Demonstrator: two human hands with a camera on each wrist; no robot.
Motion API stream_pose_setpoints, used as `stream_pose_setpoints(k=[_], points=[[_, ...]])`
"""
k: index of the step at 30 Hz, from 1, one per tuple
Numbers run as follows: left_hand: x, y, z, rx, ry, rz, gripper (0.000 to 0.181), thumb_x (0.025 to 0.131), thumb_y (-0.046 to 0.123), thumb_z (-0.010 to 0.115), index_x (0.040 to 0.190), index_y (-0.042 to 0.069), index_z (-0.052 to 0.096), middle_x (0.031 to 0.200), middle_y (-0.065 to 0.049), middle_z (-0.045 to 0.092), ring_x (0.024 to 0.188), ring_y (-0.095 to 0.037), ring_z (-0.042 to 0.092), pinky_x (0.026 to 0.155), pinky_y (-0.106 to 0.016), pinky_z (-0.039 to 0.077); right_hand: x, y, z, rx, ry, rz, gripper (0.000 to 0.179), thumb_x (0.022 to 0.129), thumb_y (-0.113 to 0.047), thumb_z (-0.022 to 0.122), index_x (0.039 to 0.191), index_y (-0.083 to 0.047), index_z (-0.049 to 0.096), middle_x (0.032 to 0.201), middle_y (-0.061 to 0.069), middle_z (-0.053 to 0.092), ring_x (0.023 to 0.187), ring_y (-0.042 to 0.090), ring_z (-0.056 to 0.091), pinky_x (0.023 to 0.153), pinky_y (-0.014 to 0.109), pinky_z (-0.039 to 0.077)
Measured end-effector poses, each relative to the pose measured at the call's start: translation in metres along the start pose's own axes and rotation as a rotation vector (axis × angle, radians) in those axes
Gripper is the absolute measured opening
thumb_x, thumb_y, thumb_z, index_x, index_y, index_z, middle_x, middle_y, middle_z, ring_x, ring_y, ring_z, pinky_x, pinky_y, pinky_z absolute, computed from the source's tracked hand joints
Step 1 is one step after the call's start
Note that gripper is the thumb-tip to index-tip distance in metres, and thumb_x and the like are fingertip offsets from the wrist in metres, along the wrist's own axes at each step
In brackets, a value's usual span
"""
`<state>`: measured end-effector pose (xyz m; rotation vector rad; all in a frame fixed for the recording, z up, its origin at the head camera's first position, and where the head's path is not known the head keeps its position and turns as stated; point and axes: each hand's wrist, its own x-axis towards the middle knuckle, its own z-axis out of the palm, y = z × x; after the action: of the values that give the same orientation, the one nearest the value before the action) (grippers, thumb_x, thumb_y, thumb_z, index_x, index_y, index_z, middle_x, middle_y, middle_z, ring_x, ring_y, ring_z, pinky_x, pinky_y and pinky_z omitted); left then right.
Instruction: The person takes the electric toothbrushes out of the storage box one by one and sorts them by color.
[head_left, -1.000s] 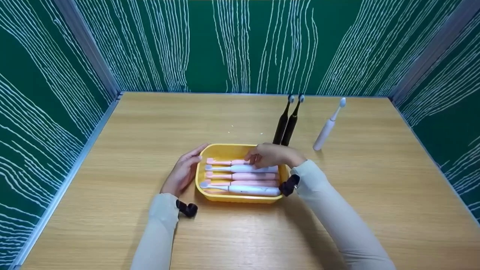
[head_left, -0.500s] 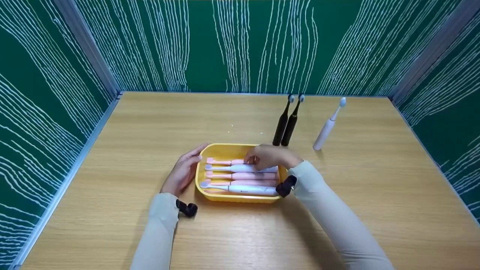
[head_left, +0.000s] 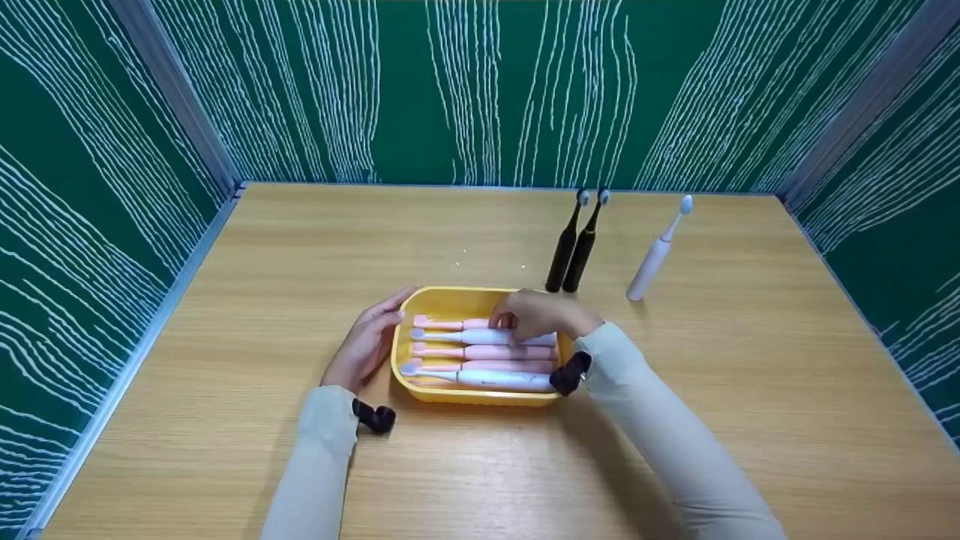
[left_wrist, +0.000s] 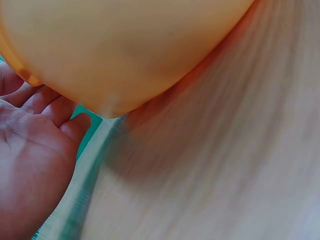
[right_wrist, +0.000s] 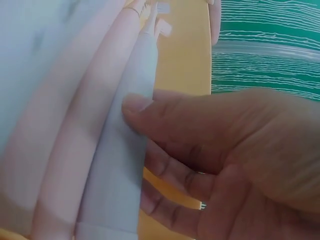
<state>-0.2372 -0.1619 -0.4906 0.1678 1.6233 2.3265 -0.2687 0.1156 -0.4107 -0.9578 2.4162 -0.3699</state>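
Observation:
A yellow basket [head_left: 465, 294] holds several pink and white electric toothbrushes lying side by side. My left hand [head_left: 365, 345] grips its left end, thumb on the rim; in the left wrist view the fingers bend against the outer wall [left_wrist: 120, 55]. Inside the basket, my right hand [head_left: 534, 313] is at the second toothbrush from the back, a white toothbrush [head_left: 480, 337]. The right wrist view shows the thumb on that white toothbrush's handle [right_wrist: 120, 160], with the other fingers bent along its far side. Behind it lies a pink toothbrush [head_left: 442, 325], partly covered by the right hand.
Two black electric toothbrushes [head_left: 581, 259] stand upright side by side on the wooden table [head_left: 337, 240], behind the basket's right end. Farther right, a white electric toothbrush [head_left: 649, 270] stands alone. Green walls [head_left: 405, 90] with white lines enclose the table's back and sides.
My right hand and forearm have shifted slightly left, with the hand still over the white toothbrush. The left hand, basket and standing toothbrushes stay in place.

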Motion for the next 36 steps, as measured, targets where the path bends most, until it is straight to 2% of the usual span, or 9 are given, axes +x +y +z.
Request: stream_pose_setpoints(k=[6, 14, 20, 26, 36], points=[[0.0003, 0.0000, 0.0005, -0.005, -0.010, 0.013, 0.053, 0.096, 0.001, 0.036, 0.149, -0.003, 0.028, 0.159, -0.014, 0.022, 0.147, -0.026, 0.020, 0.121, -0.037, 0.021, 0.0002, -0.0007, 0.0006, 0.025, -0.017, 0.044, 0.039, 0.080, 0.005, 0.062, 0.117, -0.007, 0.065, 0.100, 0.008, 0.064, 0.086, 0.019, 0.053, 0.078, 0.029, 0.050], [0.0007, 0.0006, 0.0009, -0.008, -0.010, 0.009, 0.052, 0.097, 0.001, 0.035, 0.149, -0.003, 0.028, 0.159, -0.014, 0.023, 0.146, -0.026, 0.024, 0.120, -0.037, 0.023, -0.0020, -0.0022, 0.0005, 0.034, -0.019, 0.050, 0.039, 0.080, 0.005, 0.061, 0.118, -0.006, 0.064, 0.103, 0.009, 0.065, 0.088, 0.020, 0.054, 0.083, 0.032, 0.052], [-0.0001, 0.0004, 0.0007, -0.012, -0.017, 0.001, 0.052, 0.097, 0.001, 0.035, 0.149, -0.002, 0.028, 0.159, -0.012, 0.024, 0.146, -0.024, 0.022, 0.121, -0.036, 0.022, -0.0043, -0.0025, -0.0001, 0.016, -0.002, 0.019, 0.037, 0.080, 0.002, 0.065, 0.116, -0.006, 0.064, 0.106, 0.011, 0.066, 0.094, 0.022, 0.058, 0.086, 0.035, 0.052], [-0.0006, 0.0008, 0.0009, 0.001, -0.007, 0.018, 0.052, 0.097, 0.001, 0.036, 0.148, -0.003, 0.029, 0.159, -0.013, 0.024, 0.148, -0.023, 0.019, 0.122, -0.035, 0.019, -0.0037, -0.0035, 0.0000, 0.055, -0.023, 0.073, 0.040, 0.082, 0.000, 0.065, 0.121, -0.009, 0.062, 0.111, 0.010, 0.064, 0.099, 0.022, 0.057, 0.090, 0.036, 0.052], [-0.0008, 0.0006, -0.0003, -0.004, -0.008, 0.009, 0.052, 0.097, 0.002, 0.038, 0.148, -0.002, 0.029, 0.159, -0.011, 0.025, 0.147, -0.021, 0.020, 0.121, -0.033, 0.021, -0.0065, -0.0049, -0.0016, 0.059, -0.020, 0.095, 0.040, 0.082, -0.002, 0.068, 0.121, -0.012, 0.062, 0.113, 0.010, 0.064, 0.100, 0.023, 0.057, 0.087, 0.035, 0.052]])
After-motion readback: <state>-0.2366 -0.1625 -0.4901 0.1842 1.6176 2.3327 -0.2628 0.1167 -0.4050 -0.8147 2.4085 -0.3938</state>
